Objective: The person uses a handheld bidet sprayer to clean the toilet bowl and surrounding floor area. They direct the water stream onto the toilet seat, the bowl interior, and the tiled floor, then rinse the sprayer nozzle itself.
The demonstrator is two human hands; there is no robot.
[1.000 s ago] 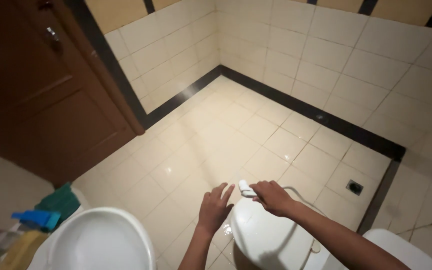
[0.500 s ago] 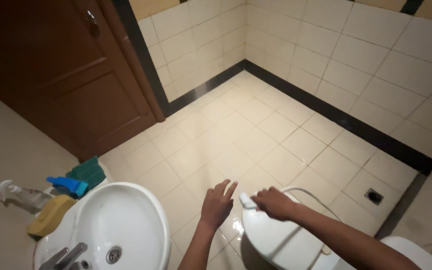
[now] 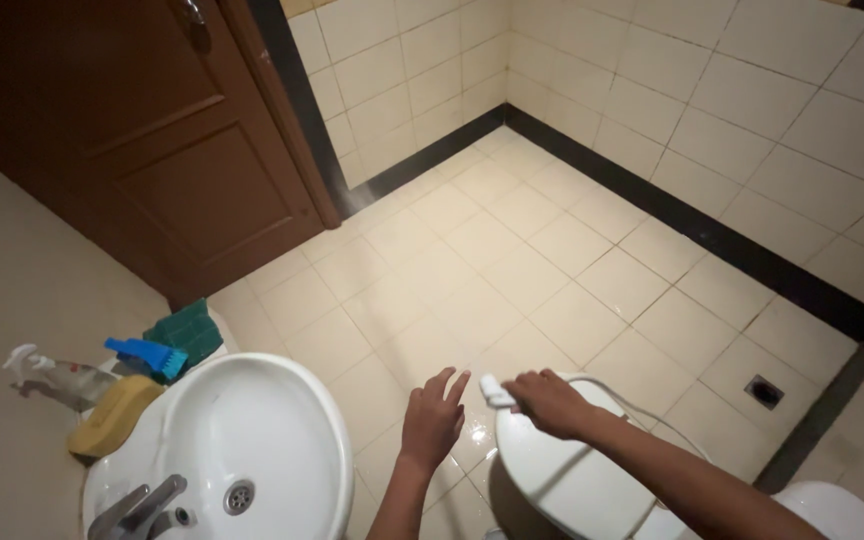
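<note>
Left of the grip, a white basin (image 3: 222, 440) carries a yellow sponge (image 3: 112, 415), a blue brush (image 3: 145, 355), a green cloth (image 3: 187, 330) and a clear spray bottle (image 3: 52, 375) on its far rim. The left hand (image 3: 432, 425) hovers open, fingers spread, holding nothing, just left of the grip. The right hand (image 3: 549, 402) is clenched around a white spray nozzle (image 3: 495, 391), whose head projects leftward from the fist, above the front edge of the closed toilet lid (image 3: 562, 480). A thin hose (image 3: 642, 415) trails rightward from the grip. The nozzle appears light, rigid plastic, likely slippery when wet; hold it around the handle body. The hose looks flexible and may tug.
</note>
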